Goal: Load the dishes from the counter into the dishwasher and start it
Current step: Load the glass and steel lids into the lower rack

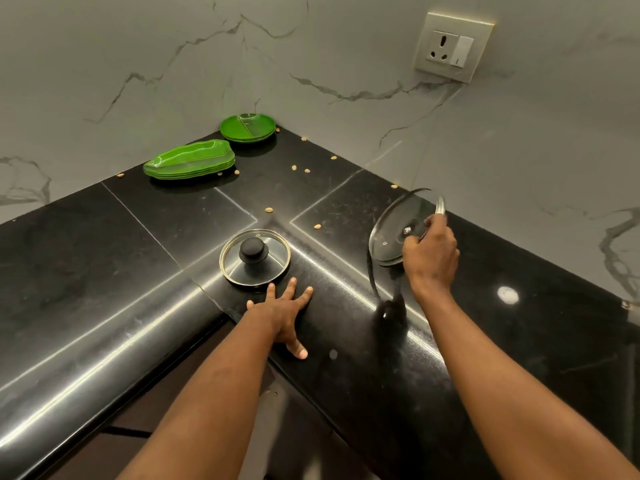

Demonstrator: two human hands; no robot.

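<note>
My right hand (431, 258) grips a large clear glass lid with a metal rim (391, 233), tilted steeply over the glossy black stone counter (104, 265) near its right wall edge. My left hand (287, 313) lies flat by the front edge, fingers spread, just beside a small glass lid with a black knob (255, 259). Stacked green leaf-shaped plates (190, 161) and round green plates (247, 127) sit toward the back corner.
</note>
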